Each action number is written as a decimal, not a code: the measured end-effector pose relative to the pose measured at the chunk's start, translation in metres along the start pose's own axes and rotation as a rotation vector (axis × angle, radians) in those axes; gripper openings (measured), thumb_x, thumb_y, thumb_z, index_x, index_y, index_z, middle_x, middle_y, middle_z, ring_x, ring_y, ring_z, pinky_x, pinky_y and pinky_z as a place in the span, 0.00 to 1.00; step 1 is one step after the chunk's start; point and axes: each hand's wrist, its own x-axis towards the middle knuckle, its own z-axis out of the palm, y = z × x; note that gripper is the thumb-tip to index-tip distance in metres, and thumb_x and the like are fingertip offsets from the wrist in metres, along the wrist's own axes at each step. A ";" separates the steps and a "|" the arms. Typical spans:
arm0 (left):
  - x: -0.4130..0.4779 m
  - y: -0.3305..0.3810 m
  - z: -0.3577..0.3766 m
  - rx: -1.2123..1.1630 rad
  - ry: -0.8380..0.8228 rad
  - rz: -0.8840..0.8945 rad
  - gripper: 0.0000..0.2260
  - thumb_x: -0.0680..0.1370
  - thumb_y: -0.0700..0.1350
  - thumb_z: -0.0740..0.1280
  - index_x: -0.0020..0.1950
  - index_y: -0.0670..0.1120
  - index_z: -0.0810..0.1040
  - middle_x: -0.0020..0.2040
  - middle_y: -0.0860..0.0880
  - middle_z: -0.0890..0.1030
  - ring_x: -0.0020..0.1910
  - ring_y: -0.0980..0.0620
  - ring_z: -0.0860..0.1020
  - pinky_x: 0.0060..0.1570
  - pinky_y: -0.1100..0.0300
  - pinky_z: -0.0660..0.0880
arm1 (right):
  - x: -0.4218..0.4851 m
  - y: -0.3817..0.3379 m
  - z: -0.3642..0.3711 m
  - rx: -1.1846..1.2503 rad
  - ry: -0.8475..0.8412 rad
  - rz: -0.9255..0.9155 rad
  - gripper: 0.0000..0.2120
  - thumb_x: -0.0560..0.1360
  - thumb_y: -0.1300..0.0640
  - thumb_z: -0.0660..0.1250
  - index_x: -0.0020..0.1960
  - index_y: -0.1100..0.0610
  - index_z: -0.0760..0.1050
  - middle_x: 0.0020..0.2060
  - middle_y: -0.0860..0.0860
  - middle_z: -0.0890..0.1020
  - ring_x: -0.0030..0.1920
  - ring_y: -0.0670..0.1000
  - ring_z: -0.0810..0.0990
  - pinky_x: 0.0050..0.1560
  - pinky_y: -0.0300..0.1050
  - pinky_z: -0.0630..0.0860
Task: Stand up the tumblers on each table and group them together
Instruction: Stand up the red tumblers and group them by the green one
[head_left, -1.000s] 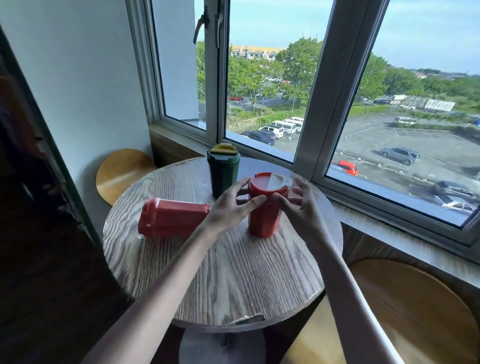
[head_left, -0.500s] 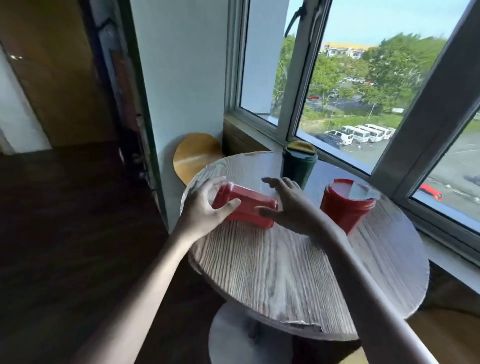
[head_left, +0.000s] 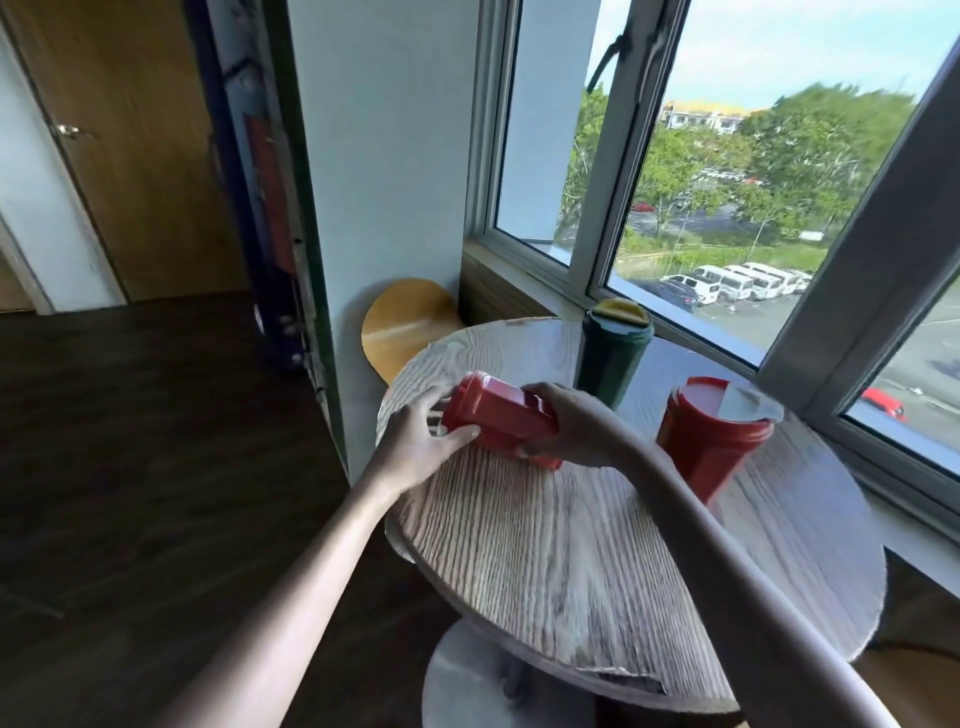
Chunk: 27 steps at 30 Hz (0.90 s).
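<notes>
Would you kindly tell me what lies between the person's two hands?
Head view: the tilted red tumbler, gripped by the left hand and right hand.

Round table (head_left: 545, 561): green tumbler (head_left: 613, 358), red tumbler (head_left: 706, 441) upright; tilted tumbler (head_left: 498, 415).

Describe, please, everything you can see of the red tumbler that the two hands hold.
The red tumbler looks like glossy plastic, with flat-sided walls and a banded end, probably the lid. It is tilted, not yet upright: the banded end is raised toward the left, and the lower end seems to rest on the wooden table, near its left edge. The left hand grips the raised end; the right hand wraps the lower part.
</notes>
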 end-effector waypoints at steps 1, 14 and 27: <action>0.001 0.002 -0.001 -0.022 0.014 0.016 0.27 0.70 0.49 0.75 0.68 0.50 0.72 0.60 0.53 0.78 0.57 0.57 0.76 0.52 0.72 0.72 | -0.002 0.003 0.002 0.064 0.021 0.008 0.35 0.67 0.48 0.74 0.70 0.51 0.64 0.59 0.50 0.76 0.54 0.50 0.76 0.55 0.50 0.77; 0.036 0.061 0.012 -0.547 -0.005 0.106 0.42 0.60 0.50 0.81 0.71 0.49 0.67 0.62 0.50 0.77 0.55 0.57 0.80 0.50 0.63 0.77 | -0.019 -0.001 0.004 0.935 0.355 -0.059 0.35 0.72 0.62 0.70 0.73 0.49 0.58 0.60 0.54 0.76 0.61 0.50 0.78 0.57 0.44 0.77; 0.040 0.054 0.032 -0.507 -0.196 0.108 0.32 0.62 0.48 0.79 0.64 0.52 0.74 0.61 0.53 0.79 0.58 0.53 0.79 0.54 0.61 0.77 | -0.040 0.014 0.016 0.899 0.481 0.092 0.34 0.70 0.65 0.72 0.71 0.55 0.63 0.59 0.55 0.76 0.55 0.43 0.76 0.49 0.32 0.75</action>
